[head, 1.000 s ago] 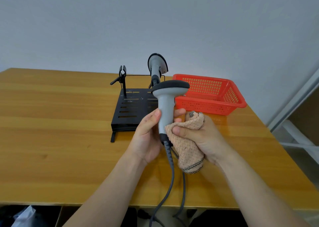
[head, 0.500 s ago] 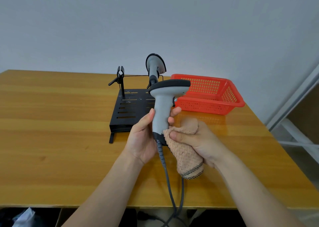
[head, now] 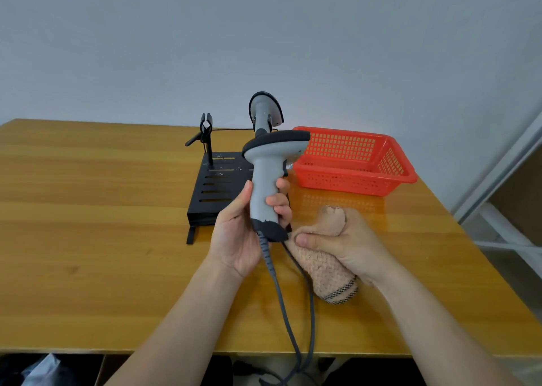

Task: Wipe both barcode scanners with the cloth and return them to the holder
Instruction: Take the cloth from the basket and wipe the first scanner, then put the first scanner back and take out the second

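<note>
My left hand (head: 239, 233) grips the handle of a grey barcode scanner (head: 265, 180), held upright above the table with its head pointing right. Its grey cable (head: 281, 297) hangs down over the table's front edge. My right hand (head: 346, 244) holds a bunched beige cloth (head: 325, 268) just right of and below the scanner's black base, a small gap apart from the handle. A second grey scanner (head: 264, 112) stands in the right clip of the black holder (head: 217, 186) behind. The holder's left clip (head: 206, 127) is empty.
A red plastic basket (head: 352, 162) sits right of the holder near the back edge. The wooden table (head: 88, 239) ends close on the right, where a white frame (head: 498, 180) stands. Both scanner cables trail off the front edge.
My right hand with the cloth has slid down off the scanner's handle and moved right, away from it. My left hand has turned the scanner's head further to the right.
</note>
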